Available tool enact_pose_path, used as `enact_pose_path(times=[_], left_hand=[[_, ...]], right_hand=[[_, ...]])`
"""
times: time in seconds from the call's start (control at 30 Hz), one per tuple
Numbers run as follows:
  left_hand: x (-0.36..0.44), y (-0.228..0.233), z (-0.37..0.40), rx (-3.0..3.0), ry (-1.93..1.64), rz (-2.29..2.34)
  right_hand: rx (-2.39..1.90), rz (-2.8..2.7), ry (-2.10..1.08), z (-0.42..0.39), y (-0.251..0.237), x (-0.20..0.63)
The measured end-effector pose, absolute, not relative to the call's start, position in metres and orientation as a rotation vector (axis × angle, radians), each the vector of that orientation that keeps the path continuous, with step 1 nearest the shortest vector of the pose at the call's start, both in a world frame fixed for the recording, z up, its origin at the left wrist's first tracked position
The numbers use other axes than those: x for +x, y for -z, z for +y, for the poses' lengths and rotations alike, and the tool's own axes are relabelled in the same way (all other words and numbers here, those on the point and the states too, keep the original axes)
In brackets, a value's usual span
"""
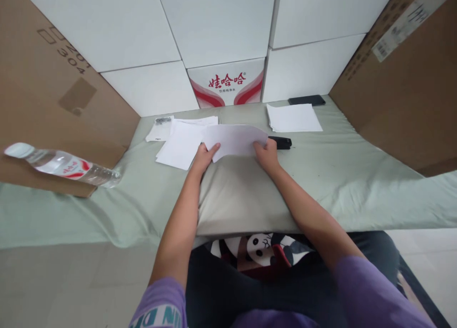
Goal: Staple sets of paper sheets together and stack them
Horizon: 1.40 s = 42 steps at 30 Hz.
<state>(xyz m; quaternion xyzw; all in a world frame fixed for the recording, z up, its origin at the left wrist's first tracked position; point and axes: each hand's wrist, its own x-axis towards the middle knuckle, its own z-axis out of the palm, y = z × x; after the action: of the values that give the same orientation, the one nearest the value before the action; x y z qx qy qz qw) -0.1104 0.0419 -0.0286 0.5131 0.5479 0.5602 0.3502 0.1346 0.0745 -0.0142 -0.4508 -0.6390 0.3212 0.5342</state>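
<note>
Between my two hands is a white sheet of paper [235, 140], raised a little above the cloth and slightly curved; whether it is one sheet or several I cannot tell. My left hand [205, 157] pinches its left end, thumb on top. My right hand [267, 154] grips the right end. A loose stack of white paper [183, 144] lies beside my left hand, partly behind the held sheet. Just behind my right hand rests a black stapler [282, 143], its left part hidden by the hand and paper. A neater paper stack [294, 117] lies farther back on the right.
A small clear bag with dark bits [159, 129] lies at the left. A water bottle [71, 166] stands near the left carton [71, 94]. A black phone-like slab [307, 100] lies at the back. White boxes [228, 83] and a right carton [403, 90] enclose the green cloth-covered table [339, 190].
</note>
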Motion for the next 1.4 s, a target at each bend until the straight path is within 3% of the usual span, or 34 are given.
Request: enact_pose_path(times=[0.23, 0.53, 1.13, 1.4], left_hand=[[-0.111, 0.03, 0.043, 1.319, -1.42, 1.46], [-0.124, 0.033, 0.044, 1.249, -1.228, 1.528], [-0.109, 0.014, 0.039, 1.313, -1.608, 1.411], [-0.108, 0.011, 0.037, 1.234, -1.632, 1.27]], right_hand=[[-1.137, -1.514, -0.821, 0.074, 0.006, 0.137], [-1.011, -1.312, -1.158, 0.083, -0.01, 0.15], [-0.916, -1.321, -1.081, 0.079, -0.006, 0.14], [-0.884, -1.57, -0.767, 0.065, -0.012, 0.15]])
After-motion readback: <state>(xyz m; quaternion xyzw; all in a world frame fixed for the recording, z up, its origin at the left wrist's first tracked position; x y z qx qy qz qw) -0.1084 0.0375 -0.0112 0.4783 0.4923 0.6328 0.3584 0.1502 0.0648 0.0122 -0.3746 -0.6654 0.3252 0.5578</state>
